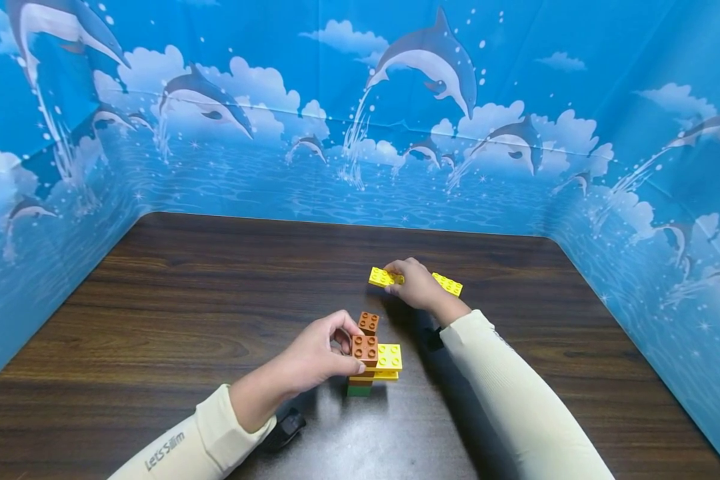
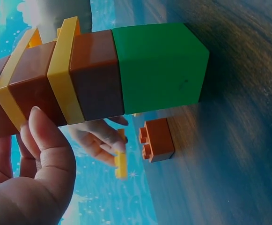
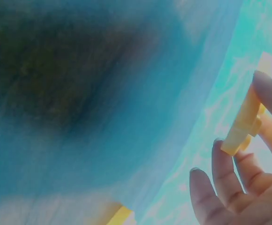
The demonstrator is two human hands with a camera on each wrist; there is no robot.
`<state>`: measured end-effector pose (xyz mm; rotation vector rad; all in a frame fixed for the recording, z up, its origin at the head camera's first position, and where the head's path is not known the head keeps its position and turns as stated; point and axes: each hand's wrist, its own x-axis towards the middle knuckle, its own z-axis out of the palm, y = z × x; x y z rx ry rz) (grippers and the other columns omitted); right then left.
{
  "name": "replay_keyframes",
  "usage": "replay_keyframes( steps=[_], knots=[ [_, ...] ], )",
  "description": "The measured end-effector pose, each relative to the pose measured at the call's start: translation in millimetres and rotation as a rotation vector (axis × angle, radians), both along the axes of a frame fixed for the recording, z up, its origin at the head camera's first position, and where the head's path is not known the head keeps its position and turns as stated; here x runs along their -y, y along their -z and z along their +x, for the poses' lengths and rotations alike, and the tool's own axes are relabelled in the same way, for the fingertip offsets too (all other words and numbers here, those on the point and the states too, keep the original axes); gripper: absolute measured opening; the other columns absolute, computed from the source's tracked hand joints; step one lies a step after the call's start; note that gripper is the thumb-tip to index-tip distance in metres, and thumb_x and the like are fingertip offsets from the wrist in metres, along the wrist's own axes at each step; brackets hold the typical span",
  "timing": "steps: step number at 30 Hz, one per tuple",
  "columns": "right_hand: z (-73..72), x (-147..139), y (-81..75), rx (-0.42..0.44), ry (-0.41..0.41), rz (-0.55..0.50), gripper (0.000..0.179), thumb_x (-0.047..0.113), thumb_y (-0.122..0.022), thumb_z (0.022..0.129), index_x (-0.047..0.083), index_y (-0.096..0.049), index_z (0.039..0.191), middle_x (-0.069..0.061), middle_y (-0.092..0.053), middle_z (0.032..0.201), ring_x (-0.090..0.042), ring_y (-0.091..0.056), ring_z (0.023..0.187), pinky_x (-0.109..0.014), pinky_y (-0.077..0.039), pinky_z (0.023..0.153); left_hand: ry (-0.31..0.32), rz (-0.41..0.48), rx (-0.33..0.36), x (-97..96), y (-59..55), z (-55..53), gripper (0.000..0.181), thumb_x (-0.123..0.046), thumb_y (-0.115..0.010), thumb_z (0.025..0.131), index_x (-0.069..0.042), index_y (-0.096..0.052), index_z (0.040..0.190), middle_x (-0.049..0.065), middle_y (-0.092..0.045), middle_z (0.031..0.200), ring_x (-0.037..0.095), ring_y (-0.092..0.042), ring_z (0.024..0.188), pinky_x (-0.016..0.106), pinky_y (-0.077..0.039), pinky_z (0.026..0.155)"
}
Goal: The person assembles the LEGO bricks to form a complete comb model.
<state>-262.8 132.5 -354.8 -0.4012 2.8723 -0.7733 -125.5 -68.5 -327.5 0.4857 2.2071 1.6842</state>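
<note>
My left hand [image 1: 312, 355] grips a stacked toy-brick tower near its top, thumb on one side and fingers on the other. A green brick [image 2: 161, 70] forms the tower's base; above it brown bricks [image 2: 97, 75] alternate with two thin yellow plates [image 1: 389, 357] that stick out to the right. On top is a brown brick [image 1: 365, 348]. Whether the base touches the table cannot be told. Farther back, my right hand [image 1: 421, 288] pinches a thin yellow studded plate [image 3: 243, 123] between thumb and fingers, above the table.
Just behind the tower, a loose brown brick [image 1: 369, 323] stands on the dark wood table [image 1: 228, 287]. Another yellow plate [image 1: 447, 284] lies beyond the right wrist. A blue dolphin-print sheet [image 1: 264, 180] walls the table's back and sides.
</note>
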Motion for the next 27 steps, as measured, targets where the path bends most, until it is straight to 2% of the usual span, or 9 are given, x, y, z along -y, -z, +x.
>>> replay_keyframes(
  steps=[9,15,27],
  knots=[
    [15.8,2.4,-9.7,-0.078,0.008,-0.040,0.041,0.019,-0.064,0.083,0.014,-0.054,0.122,-0.006,-0.047,0.116,-0.021,-0.045,0.102,-0.040,-0.040,0.089,-0.004,-0.009,0.006,-0.1,-1.1,1.4,0.032,-0.002,-0.068,0.068,-0.002,-0.050,0.095,0.008,-0.050,0.081,0.019,-0.048,0.073,0.028,-0.042,0.058],
    [28.1,5.2,-19.2,-0.130,-0.032,-0.062,0.041,0.021,-0.063,0.083,0.013,-0.054,0.122,-0.005,-0.047,0.115,-0.020,-0.046,0.100,-0.038,-0.042,0.085,-0.009,-0.012,0.006,-0.2,-0.8,1.6,0.032,-0.002,-0.067,0.068,-0.002,-0.051,0.095,0.008,-0.050,0.082,0.018,-0.048,0.072,0.028,-0.042,0.058],
    [63.1,-1.1,-32.3,-0.144,-0.098,-0.142,0.039,0.023,-0.062,0.084,0.015,-0.053,0.121,-0.001,-0.046,0.111,-0.016,-0.045,0.093,-0.033,-0.042,0.077,-0.002,0.020,0.030,-0.3,-0.3,2.2,0.033,-0.001,-0.067,0.069,-0.001,-0.049,0.096,0.009,-0.050,0.082,0.019,-0.048,0.072,0.028,-0.043,0.058]
  ],
)
